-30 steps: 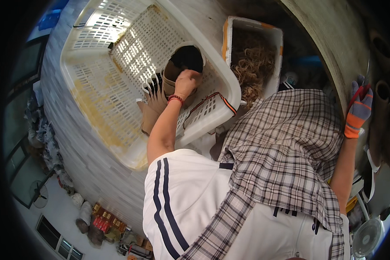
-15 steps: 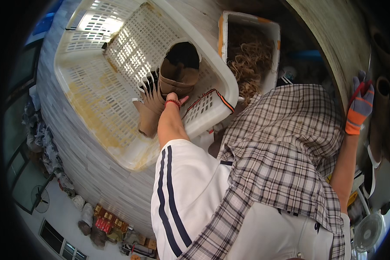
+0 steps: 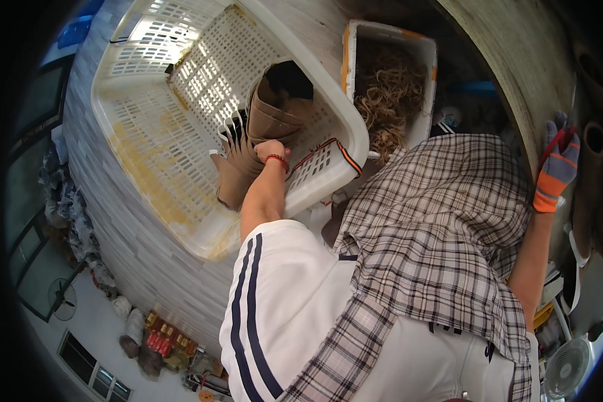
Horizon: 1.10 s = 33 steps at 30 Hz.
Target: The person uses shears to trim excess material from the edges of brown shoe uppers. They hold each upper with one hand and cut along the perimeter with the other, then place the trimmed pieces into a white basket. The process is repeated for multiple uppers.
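Observation:
My bare left hand [image 3: 271, 151], with a red bead bracelet at the wrist, reaches into a white plastic basket [image 3: 137, 171]. Its fingers are closed at the edge of a brown boot upper [image 3: 275, 115], where the fingertips are partly hidden. Several more brown boot uppers [image 3: 238, 175] lie stacked beside and below the hand, edges fanned out. At the far right, my right hand [image 3: 557, 161] wears a grey and orange glove. It is closed around red-handled scissors [image 3: 551, 144], whose blades I cannot make out clearly.
A white foam box [image 3: 429, 100] of curly brown trimmings [image 3: 390, 94] stands right of the basket. Close to my right hand are a wooden table edge [image 3: 516, 80] and brown boot shafts [image 3: 586, 181]. A plaid apron [image 3: 442, 221] covers my lap. A fan [image 3: 566, 368] stands lower right.
My left hand has curled its fingers more tightly at the boot uppers and shifted slightly right. The upper one has tilted a little. My right hand has hardly moved.

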{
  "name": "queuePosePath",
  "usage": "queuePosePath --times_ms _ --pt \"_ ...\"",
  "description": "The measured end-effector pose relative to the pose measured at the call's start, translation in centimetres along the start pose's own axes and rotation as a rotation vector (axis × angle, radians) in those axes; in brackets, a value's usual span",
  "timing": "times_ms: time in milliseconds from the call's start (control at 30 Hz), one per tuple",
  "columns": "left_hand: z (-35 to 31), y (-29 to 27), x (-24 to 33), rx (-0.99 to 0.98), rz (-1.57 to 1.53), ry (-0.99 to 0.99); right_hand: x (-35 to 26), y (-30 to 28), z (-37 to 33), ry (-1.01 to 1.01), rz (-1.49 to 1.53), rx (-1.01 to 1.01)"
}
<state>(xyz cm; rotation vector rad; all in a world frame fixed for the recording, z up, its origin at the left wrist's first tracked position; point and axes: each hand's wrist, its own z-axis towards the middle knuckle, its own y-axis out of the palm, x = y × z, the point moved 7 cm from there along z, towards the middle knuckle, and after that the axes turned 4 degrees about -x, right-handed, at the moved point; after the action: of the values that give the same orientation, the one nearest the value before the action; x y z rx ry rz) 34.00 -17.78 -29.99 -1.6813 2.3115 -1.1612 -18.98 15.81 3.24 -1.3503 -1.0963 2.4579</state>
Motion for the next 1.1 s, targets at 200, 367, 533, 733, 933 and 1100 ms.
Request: queuePosePath --times_ms 200,367,533,733,933,1100 --pt "6.4 -2.3 1.6 0.217 0.511 0.331 -1.0 0.3 0.1 0.009 -0.105 -0.01" --pt "1.8 -3.0 3.5 0.101 0.831 0.51 -0.9 0.1 0.0 0.015 -0.143 -0.038" --pt "1.1 -2.5 3.6 0.148 0.816 0.536 -0.8 0.3 0.2 -0.022 -0.04 -0.002" --pt "-5.1 1.8 7.1 0.345 0.739 1.157 -1.1 -0.3 0.2 -0.01 -0.326 0.028" --pt "-3.0 6.0 8.7 -0.003 1.272 0.942 0.2 -0.4 0.0 0.013 -0.027 0.075" --pt "1.2 4.2 8.2 -0.002 1.218 0.496 -0.1 -0.4 0.0 -0.001 -0.08 0.063"
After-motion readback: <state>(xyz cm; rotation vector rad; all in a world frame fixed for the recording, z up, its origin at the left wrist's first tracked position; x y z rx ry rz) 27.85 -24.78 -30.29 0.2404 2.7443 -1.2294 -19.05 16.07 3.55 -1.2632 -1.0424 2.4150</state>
